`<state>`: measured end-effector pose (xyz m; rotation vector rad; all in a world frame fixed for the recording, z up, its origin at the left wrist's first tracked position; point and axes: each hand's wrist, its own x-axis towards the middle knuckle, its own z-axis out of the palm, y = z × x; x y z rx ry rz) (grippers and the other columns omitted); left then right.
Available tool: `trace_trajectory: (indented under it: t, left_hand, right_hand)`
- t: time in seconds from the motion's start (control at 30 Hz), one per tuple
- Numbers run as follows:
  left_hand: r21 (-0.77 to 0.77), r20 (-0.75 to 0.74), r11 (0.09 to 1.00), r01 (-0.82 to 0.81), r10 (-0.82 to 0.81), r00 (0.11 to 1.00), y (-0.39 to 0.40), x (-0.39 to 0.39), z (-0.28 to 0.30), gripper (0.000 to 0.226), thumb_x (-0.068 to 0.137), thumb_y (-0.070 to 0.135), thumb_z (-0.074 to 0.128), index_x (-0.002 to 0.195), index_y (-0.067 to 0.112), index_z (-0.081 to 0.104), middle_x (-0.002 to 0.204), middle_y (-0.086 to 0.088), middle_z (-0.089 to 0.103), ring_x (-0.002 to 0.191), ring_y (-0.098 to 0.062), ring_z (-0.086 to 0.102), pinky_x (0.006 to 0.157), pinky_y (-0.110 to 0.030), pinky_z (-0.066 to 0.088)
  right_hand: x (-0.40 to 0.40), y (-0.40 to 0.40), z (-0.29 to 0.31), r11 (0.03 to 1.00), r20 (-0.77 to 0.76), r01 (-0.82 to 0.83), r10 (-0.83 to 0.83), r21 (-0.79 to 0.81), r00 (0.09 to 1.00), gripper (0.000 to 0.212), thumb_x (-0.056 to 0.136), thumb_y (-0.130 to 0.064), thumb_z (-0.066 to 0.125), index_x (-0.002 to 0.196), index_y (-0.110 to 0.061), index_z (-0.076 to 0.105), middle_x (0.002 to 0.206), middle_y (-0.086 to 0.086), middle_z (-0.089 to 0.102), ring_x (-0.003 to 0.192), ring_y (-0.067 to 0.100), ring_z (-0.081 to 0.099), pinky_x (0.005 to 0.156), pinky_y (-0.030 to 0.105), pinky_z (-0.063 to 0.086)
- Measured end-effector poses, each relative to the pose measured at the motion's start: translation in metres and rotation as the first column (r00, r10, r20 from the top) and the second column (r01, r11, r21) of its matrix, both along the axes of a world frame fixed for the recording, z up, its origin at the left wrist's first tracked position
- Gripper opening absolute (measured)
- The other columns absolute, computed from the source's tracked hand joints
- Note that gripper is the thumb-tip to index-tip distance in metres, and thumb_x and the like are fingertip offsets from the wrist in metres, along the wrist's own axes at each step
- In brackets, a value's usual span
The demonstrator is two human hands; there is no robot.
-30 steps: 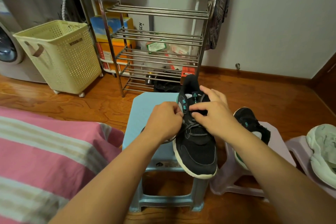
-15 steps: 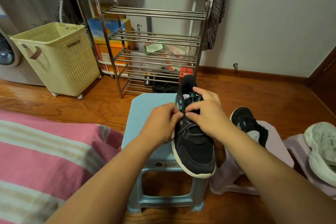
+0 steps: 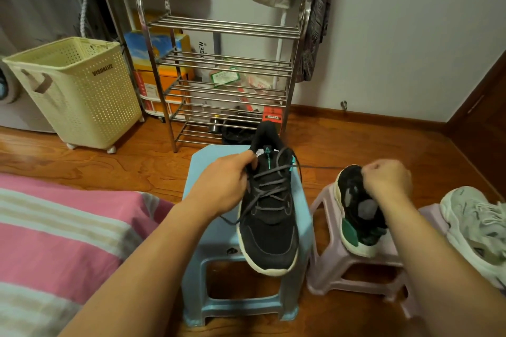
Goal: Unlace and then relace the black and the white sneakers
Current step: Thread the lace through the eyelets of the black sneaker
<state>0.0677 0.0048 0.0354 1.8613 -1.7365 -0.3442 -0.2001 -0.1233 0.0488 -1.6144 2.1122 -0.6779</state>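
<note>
A black sneaker (image 3: 269,216) sits toe-out over the near edge of a blue stool (image 3: 216,238), its dark lace (image 3: 269,186) slack and criss-crossed through most eyelets, one loose end trailing off its left side. The left hand (image 3: 221,186) grips the shoe's collar, fingers curled round its left side near the top eyelets. The right hand (image 3: 386,180) is drawn out to the right, clenched in a fist; a thin dark line runs from the shoe toward it, likely the other lace end, though what it pinches cannot be made out. A hard tug could drag the overhanging shoe off the stool, or snag the lace in an eyelet. A second black sneaker (image 3: 358,216) lies on a lilac stool (image 3: 325,262) beneath that fist, a white sneaker (image 3: 476,230) at far right. Beyond stand a metal rack (image 3: 224,63) and a cream basket (image 3: 74,90).
</note>
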Motion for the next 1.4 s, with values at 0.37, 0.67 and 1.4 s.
trace_trajectory:
  t: [0.37,0.67,1.4]
  left_hand:
    - [0.036,-0.086,0.997,0.065,-0.062,0.994,0.01,-0.001,0.007,0.044,0.086,0.011,0.047,0.128,0.022,0.059,0.115,-0.001,0.066,0.105,-0.021,0.06,0.093,-0.04,0.051]
    - [-0.048,0.183,0.998,0.034,-0.025,0.983,0.019,0.022,0.01,0.045,0.082,0.025,0.025,0.107,0.02,0.062,0.09,0.003,0.06,0.087,-0.022,0.059,0.067,-0.031,0.04]
    - [-0.082,0.087,0.995,0.055,-0.047,0.995,0.022,0.018,-0.012,0.044,0.098,0.046,0.05,0.14,0.043,0.041,0.109,0.017,0.046,0.097,-0.003,0.048,0.074,-0.018,0.04]
  right_hand:
    - [0.093,0.063,-0.002,0.448,-0.489,-0.854,0.7,-0.266,0.52,0.016,0.089,-0.032,0.073,0.104,-0.027,0.077,0.099,-0.009,0.043,0.101,0.019,0.037,0.087,0.037,0.038]
    - [0.022,0.002,0.003,0.99,0.203,0.023,0.006,-0.141,0.979,0.013,0.102,-0.014,0.051,0.104,-0.012,0.063,0.11,0.009,0.062,0.09,0.021,0.057,0.077,0.036,0.047]
    - [0.117,0.064,-0.004,0.601,-0.154,-0.707,0.712,-0.372,0.686,0.012,0.102,-0.018,0.052,0.094,-0.026,0.056,0.099,-0.009,0.052,0.099,0.005,0.04,0.07,0.016,0.032]
